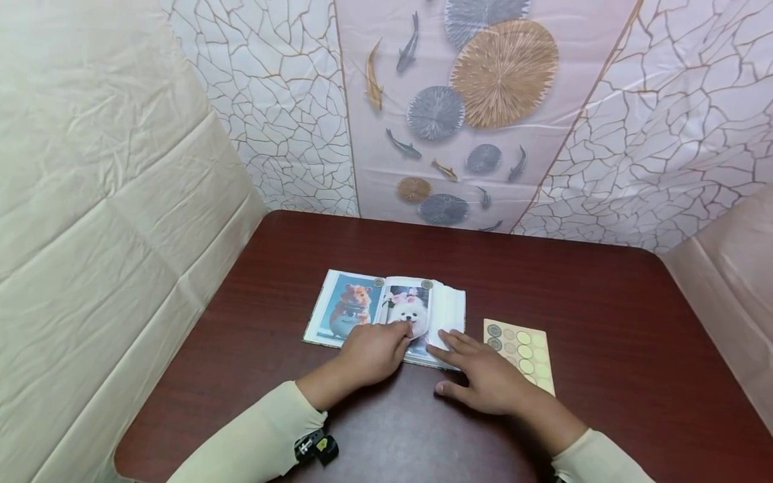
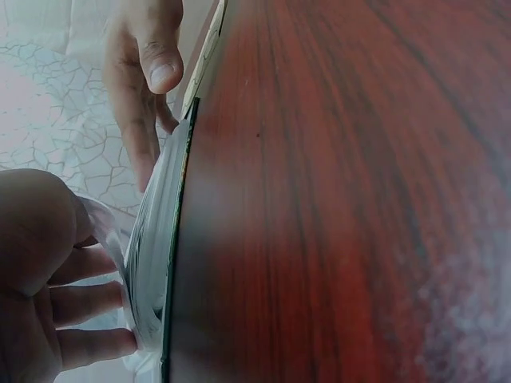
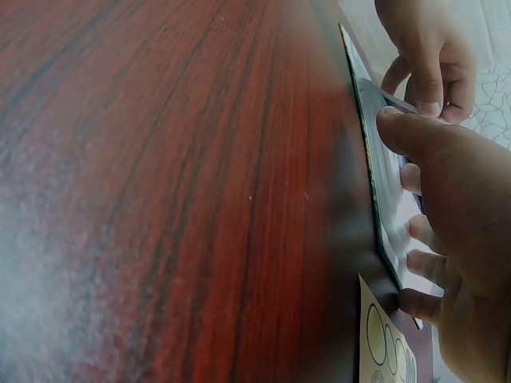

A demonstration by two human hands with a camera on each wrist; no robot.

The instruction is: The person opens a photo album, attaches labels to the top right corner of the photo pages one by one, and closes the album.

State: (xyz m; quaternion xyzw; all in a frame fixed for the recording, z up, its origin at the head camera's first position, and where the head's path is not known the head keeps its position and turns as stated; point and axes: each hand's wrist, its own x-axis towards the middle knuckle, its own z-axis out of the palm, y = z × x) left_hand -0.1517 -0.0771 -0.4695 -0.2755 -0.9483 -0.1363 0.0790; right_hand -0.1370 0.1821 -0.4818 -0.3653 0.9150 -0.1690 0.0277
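We judge page-turning in hand: left hand (image 1: 371, 352) pinching photo leaf (image 1: 409, 305), right hand (image 1: 490, 379) spread over album (image 1: 451, 312), gripping nothing; next calls for gentle lifting.

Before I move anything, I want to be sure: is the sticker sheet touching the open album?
Apart. The head view shows it: a strip of dark red table lies between the open album and the sticker sheet.
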